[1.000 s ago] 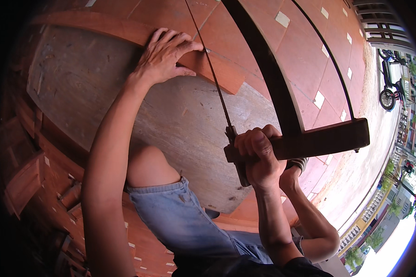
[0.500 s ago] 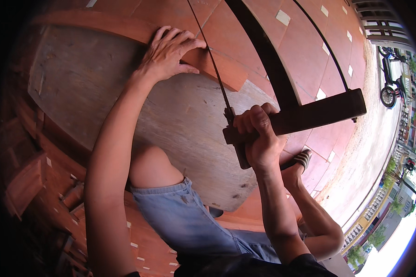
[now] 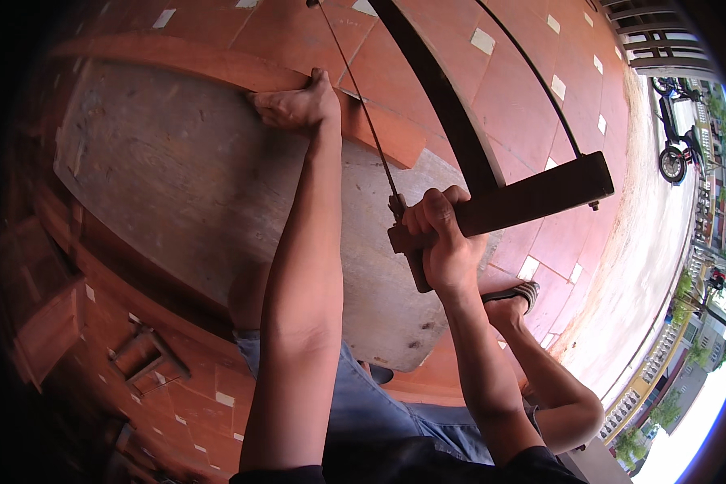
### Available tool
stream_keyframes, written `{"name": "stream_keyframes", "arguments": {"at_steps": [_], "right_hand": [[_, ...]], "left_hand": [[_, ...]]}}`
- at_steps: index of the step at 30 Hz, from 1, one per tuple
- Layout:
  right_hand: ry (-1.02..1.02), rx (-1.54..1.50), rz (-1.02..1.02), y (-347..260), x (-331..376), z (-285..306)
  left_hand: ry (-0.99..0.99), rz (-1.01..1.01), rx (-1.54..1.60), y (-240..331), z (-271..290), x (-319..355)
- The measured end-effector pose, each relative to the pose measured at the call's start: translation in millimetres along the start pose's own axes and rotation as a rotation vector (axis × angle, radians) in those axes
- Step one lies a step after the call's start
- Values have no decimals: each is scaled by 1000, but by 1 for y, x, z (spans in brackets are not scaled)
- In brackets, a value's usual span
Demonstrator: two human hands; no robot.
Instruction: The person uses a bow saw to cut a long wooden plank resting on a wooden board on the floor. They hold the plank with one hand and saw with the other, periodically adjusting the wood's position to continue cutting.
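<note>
My left hand (image 3: 297, 105) presses down on a long reddish wooden plank (image 3: 210, 66), fingers curled over its far edge. The plank lies across a worn grey wooden board (image 3: 169, 185). My right hand (image 3: 442, 242) is closed around the near end bar of a dark wooden frame saw (image 3: 540, 194). The saw's thin blade (image 3: 363, 113) runs away from that hand and crosses the plank just right of my left hand. The saw's centre beam (image 3: 444, 97) and tension cord (image 3: 532, 89) stretch toward the top edge.
Red floor tiles (image 3: 524, 105) with small white insets surround the board. My knee in blue jeans (image 3: 363, 403) and a foot in a sandal (image 3: 512, 297) are below it. Wooden offcuts (image 3: 149, 359) lie at lower left. A parked scooter (image 3: 673, 133) stands at upper right by the street.
The saw and my right hand have pushed farther from me along the cut. My left hand's fingers, spread flat before, now curl over the plank's edge.
</note>
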State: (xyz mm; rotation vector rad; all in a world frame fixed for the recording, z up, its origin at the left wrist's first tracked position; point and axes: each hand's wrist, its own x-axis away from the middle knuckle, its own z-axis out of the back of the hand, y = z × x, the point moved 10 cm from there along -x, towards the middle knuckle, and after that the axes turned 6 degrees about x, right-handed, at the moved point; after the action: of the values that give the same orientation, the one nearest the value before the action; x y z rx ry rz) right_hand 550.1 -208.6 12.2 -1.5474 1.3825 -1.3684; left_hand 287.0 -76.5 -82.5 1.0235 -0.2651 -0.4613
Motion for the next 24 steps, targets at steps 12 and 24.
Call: {"name": "stream_keyframes", "arguments": {"at_steps": [12, 24], "right_hand": [[-24, 85, -10, -65, 146, 37], [22, 4, -67, -11, 11, 2]], "left_hand": [[0, -168, 263, 6, 11, -3], [-23, -129, 312, -4, -6, -5]]}}
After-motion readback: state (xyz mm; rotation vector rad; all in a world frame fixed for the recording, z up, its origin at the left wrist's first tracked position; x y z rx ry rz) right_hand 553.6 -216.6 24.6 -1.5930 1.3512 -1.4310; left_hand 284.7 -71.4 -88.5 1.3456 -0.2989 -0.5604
